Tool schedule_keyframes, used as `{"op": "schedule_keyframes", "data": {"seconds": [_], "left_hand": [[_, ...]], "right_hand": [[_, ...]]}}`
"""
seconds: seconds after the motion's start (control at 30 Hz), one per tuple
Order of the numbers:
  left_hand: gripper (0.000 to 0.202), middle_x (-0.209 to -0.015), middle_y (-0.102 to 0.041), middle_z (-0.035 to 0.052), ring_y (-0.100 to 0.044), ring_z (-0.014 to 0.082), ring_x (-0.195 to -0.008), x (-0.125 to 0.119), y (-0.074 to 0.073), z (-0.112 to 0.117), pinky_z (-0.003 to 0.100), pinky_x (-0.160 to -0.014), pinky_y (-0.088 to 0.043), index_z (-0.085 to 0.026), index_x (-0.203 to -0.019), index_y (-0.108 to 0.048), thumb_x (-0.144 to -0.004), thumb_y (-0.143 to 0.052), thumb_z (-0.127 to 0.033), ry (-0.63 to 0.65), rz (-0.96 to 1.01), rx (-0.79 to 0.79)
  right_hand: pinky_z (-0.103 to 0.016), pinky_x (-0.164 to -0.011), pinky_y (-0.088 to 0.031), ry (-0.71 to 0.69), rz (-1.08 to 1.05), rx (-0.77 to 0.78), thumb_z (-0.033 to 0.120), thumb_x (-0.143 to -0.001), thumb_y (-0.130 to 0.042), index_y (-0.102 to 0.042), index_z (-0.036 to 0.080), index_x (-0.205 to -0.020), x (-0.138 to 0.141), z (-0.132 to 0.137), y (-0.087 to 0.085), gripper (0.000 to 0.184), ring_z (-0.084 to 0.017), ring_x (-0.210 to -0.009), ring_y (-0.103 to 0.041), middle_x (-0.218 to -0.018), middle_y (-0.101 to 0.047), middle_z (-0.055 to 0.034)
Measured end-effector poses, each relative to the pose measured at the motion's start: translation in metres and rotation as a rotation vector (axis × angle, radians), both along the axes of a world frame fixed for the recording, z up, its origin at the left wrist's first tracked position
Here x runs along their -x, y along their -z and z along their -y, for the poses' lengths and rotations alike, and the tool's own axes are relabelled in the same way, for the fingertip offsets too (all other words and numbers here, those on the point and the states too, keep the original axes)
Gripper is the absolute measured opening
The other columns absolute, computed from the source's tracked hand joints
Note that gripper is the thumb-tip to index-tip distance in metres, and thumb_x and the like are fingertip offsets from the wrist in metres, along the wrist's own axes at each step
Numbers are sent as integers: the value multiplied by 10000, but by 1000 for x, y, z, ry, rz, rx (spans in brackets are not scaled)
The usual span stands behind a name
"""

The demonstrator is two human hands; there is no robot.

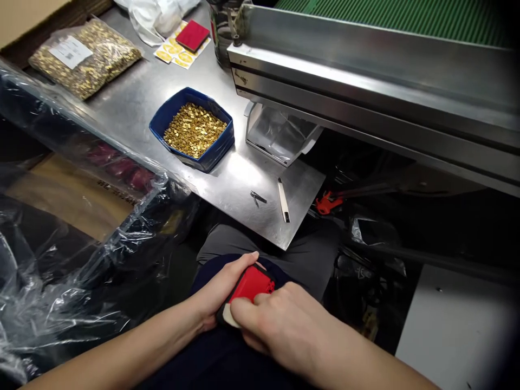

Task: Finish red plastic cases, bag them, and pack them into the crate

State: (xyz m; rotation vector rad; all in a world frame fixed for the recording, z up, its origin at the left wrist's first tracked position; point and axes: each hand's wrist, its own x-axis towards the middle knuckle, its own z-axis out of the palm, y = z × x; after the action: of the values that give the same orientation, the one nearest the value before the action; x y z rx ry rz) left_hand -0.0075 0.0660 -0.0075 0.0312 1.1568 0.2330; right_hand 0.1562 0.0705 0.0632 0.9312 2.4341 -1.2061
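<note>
Low in front of my lap, my left hand is wrapped around a flat red object with a black rim, its thumb along the far edge. My right hand is closed over the near side of that object, fingers curled. A cream-coloured rounded piece shows by the right thumb; whether it is separate from the red object I cannot tell. Ahead on the metal table lie a nail clipper and a slim cream-coloured tool with dark ends.
A blue bin holds small brass-coloured parts; a clear bag holds more. A clear tray sits under the metal rail of a green conveyor. A red pad lies on yellow stickers. Plastic sheeting covers the left side.
</note>
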Motion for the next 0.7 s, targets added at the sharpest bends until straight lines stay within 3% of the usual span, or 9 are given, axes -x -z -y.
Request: {"op": "schedule_keyframes", "data": {"seconds": [0.27, 0.33, 0.43, 0.5, 0.53, 0.6, 0.7], "left_hand": [[450, -763, -688, 24, -599, 167, -690, -3, -2, -6, 271, -667, -481, -179, -909, -712, -881, -632, -621, 33, -12, -58], [444, -756, -682, 17, -594, 156, -660, -1, -2, -5, 259, -641, -473, -185, -924, -716, -877, -642, -620, 9, 4, -24], [420, -852, -725, 49, -666, 202, -719, 5, -2, -2, 289, -665, -499, -203, -1003, -700, -896, -630, -602, -50, 87, -13], [428, -963, -750, 100, -716, 269, -834, 11, -1, -1, 345, -740, -529, -200, -1066, -680, -924, -594, -595, -103, 157, -31], [436, -1015, -753, 126, -726, 297, -888, 15, 0, -1, 371, -773, -536, -197, -1099, -668, -939, -573, -591, -130, 187, -38], [450, -1083, -750, 161, -732, 323, -955, 21, 1, 0, 392, -810, -537, -190, -1152, -645, -972, -526, -585, -180, 248, -39], [426, -1206, -728, 184, -721, 332, -1058, 30, 2, 2, 400, -865, -537, -192, -1188, -628, -1006, -482, -549, -251, 388, -41]], "right_hand": [[-302, -459, -177, -19, -3, -2, 291, -990, -541, -525, 252, -939, 9, -5, -2, 66, -126, -509, -566, -718, -700, 48], [-280, -470, -235, 134, -17, 48, 319, -1014, -506, -553, 246, -954, -1, -9, -3, 106, -129, -532, -589, -740, -709, 34], [-230, -545, -398, 695, -65, 128, 421, -1038, -461, -574, 268, -1065, -44, -13, 1, 192, -137, -610, -634, -791, -712, 30], [-247, -613, -471, 1056, 4, 45, 482, -1028, -449, -566, 272, -1098, -80, -12, 12, 250, -177, -710, -678, -850, -729, 4], [-268, -638, -483, 1145, 79, -9, 492, -1023, -443, -568, 268, -1069, -94, -12, 21, 261, -198, -737, -685, -850, -728, -7], [-301, -663, -477, 1144, 196, -64, 465, -1001, -464, -589, 251, -980, -106, -13, 43, 249, -226, -745, -673, -825, -713, -22], [-311, -733, -473, 1019, 123, -59, 385, -962, -516, -650, 223, -960, -74, -31, 81, 210, -226, -826, -667, -917, -722, -42]]}}
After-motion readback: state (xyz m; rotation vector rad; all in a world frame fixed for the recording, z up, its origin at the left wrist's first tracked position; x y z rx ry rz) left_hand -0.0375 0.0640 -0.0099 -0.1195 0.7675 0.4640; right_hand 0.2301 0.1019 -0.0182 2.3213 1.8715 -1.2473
